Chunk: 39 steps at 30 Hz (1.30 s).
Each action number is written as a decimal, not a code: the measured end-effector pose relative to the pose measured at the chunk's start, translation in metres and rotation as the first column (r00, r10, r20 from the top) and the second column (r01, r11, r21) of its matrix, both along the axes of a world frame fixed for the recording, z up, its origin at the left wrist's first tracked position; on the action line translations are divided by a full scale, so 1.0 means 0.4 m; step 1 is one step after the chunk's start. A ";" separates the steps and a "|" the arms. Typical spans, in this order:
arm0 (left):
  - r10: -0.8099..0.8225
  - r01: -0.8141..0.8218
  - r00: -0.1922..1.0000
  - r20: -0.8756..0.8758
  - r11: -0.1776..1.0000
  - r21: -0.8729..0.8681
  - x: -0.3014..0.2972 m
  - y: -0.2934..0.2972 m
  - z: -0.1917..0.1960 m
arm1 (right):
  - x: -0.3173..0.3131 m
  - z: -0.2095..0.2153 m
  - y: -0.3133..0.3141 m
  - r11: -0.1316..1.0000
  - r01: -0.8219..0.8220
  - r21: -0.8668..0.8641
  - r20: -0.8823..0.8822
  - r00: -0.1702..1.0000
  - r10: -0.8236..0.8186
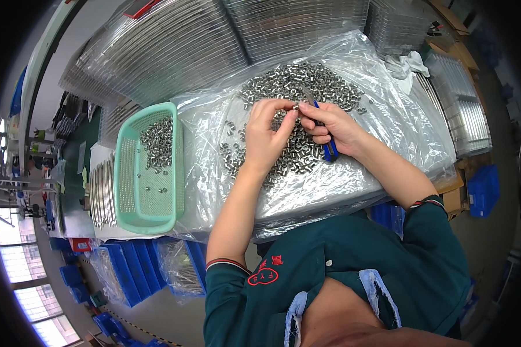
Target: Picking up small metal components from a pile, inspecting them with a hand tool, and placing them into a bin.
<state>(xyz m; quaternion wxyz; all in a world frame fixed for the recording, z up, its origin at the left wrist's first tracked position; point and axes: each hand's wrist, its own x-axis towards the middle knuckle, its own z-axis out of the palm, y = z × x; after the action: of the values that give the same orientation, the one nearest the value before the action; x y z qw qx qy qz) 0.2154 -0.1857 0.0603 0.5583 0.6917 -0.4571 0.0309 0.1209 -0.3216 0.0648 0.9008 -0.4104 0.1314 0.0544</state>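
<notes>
My left hand point(264, 134) pinches a small shiny metal part point(296, 106) between thumb and forefinger. Close against it, my right hand point(336, 128) is closed around a blue-handled tool point(330, 151) whose narrow metal tip points away from me; its exact kind is hard to make out. The right fingertips meet the part too. Under and beyond both hands spreads a loose heap of similar small cylindrical metal parts point(298, 155) on clear plastic sheeting point(205, 168). To the left, a mint-green plastic basket point(178, 173) holds more of these parts, mostly toward its far end.
Tall stacks of clear plastic trays point(173, 58) line the back of the table, with another tray stack point(460, 107) at the right. A white cloth point(408, 65) lies at the far right. Blue bins point(127, 272) stand below at the left, and a blue crate point(484, 191) at the right.
</notes>
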 end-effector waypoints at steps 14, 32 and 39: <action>-0.037 0.037 0.997 -0.074 0.999 0.008 0.002 -0.001 -0.003 | -0.001 0.000 -0.001 1.000 0.002 -0.015 -0.008 1.000 -0.002; -0.220 0.186 0.887 -0.405 0.975 -0.123 0.001 -0.004 -0.008 | -0.002 0.004 0.004 0.999 0.007 0.044 -0.010 1.000 -0.007; -0.239 0.100 0.729 -0.641 0.964 -0.246 0.017 0.010 0.025 | -0.019 0.048 0.002 0.814 0.205 -0.543 0.241 0.967 -0.083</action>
<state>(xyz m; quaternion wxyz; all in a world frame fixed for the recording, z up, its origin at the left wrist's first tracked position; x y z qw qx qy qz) 0.2222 -0.1817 0.0704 0.7495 0.5541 -0.2842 -0.2246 0.1132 -0.3209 0.0840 0.7494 -0.6501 0.0784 -0.0981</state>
